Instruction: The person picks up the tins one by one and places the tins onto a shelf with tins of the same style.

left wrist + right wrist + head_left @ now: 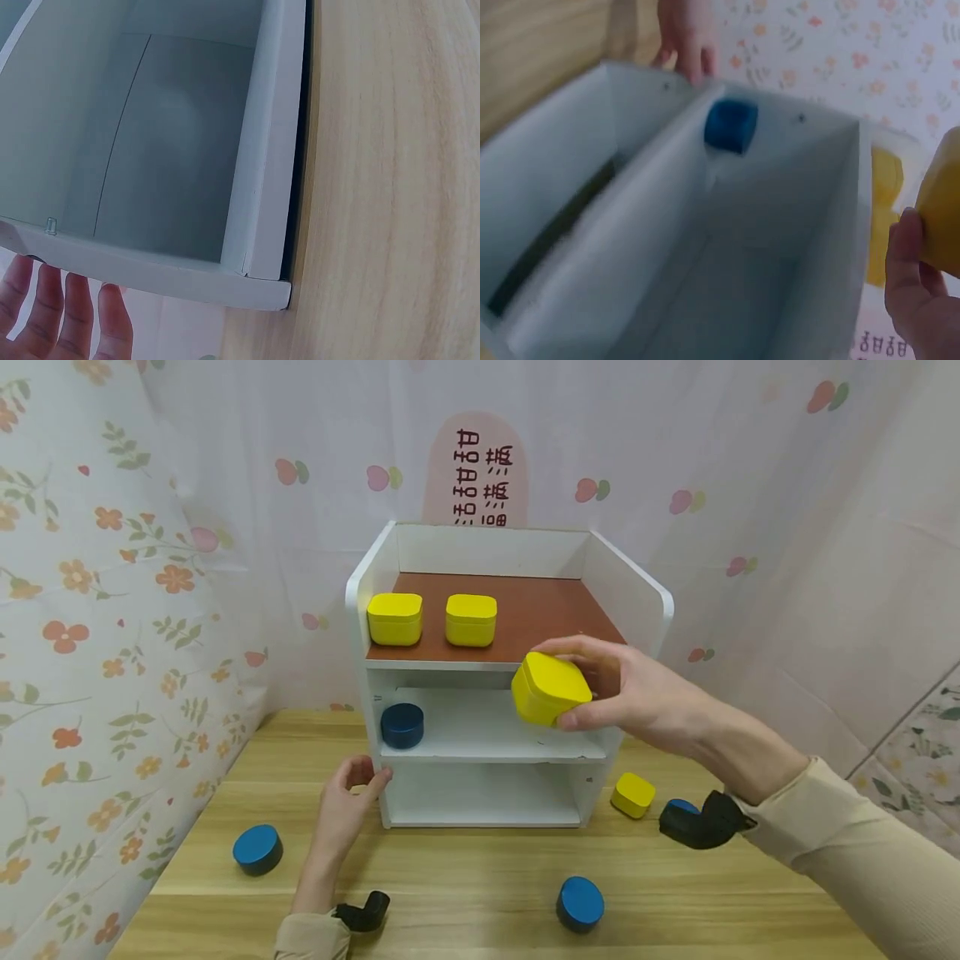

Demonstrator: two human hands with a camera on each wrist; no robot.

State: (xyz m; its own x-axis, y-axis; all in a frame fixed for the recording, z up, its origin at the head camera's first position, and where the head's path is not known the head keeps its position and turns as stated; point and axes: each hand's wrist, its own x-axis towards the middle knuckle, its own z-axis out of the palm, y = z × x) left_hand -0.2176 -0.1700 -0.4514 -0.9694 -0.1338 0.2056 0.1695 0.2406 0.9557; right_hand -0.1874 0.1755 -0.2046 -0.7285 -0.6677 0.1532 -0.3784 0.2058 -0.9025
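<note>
My right hand holds a yellow rounded-square box, tilted, in front of the shelf unit's top level, thumb below and fingers behind. The box shows at the right edge of the right wrist view. Two similar yellow boxes, one on the left and one beside it, stand on the brown top board. A dark blue round tin stands at the left of the middle shelf. My left hand rests at the white shelf unit's left side; in the left wrist view its fingers touch the outer panel.
On the wooden table lie a blue tin at left, another blue tin in front, and a yellow box right of the unit. A further blue tin is partly hidden by the black wrist camera. Patterned cloth hangs behind.
</note>
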